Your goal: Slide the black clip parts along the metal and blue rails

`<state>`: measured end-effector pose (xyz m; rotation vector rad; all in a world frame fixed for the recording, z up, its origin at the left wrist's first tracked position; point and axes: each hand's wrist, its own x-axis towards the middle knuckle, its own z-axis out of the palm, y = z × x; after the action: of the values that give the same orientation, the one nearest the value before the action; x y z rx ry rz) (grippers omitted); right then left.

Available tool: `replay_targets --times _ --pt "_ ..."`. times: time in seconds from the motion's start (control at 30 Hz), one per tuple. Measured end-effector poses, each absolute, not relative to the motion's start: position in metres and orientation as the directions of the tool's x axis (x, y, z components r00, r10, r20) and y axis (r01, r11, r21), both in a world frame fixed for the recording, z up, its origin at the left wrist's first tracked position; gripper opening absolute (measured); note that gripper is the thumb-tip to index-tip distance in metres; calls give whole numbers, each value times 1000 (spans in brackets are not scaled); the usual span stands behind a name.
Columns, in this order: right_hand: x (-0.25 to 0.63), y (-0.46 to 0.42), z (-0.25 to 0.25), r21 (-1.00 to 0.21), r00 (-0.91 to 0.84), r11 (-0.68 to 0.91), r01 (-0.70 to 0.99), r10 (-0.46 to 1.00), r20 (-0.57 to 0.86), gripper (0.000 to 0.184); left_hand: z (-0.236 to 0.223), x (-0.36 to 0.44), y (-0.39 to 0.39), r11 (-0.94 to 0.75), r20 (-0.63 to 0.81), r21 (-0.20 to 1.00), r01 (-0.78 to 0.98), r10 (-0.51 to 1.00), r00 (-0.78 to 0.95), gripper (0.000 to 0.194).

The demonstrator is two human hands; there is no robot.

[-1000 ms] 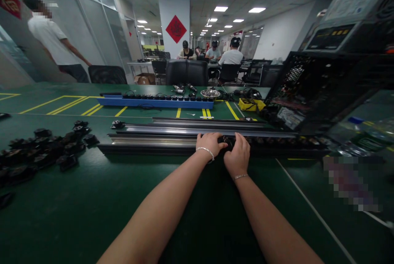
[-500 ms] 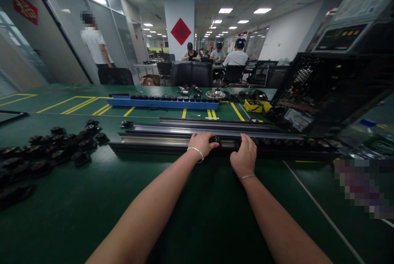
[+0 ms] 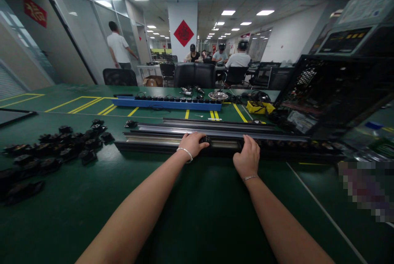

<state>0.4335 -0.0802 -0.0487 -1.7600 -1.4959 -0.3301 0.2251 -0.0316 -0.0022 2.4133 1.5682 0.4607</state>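
My left hand [image 3: 192,145] is closed around a small black part [image 3: 205,139] at the front metal rail [image 3: 154,140]. Only a piece of that part shows between thumb and fingers. Further right, my right hand [image 3: 248,155] curls its fingers over the same long black-edged rail, thumb on the near side. Bare silvery channel shows between the two hands. Beyond my right hand, a row of small dark parts [image 3: 295,144] continues along the rail. A second rail [image 3: 221,132] lies parallel just behind.
Many loose black parts [image 3: 64,145] are heaped at the left. A blue tray [image 3: 166,105] of black parts and a metal bowl [image 3: 218,96] stand farther back. An open black computer case [image 3: 335,92] rises at the right. People sit at a far table; one person [image 3: 118,46] stands at left.
My left hand has slid left along the rail with the black part, widening the gap between my hands. My right hand stays at about the same place. The standing person has moved right.
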Motion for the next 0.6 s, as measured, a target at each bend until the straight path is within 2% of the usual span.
replay_targets --times 0.37,0.6 --pt "433 -81 -46 -424 293 -11 905 739 607 63 -5 183 -24 -363 94 321 875 931 352 44" --pt "434 -80 -48 -407 272 13 913 725 633 64 -5 157 -21 -347 90 321 881 937 336 43"
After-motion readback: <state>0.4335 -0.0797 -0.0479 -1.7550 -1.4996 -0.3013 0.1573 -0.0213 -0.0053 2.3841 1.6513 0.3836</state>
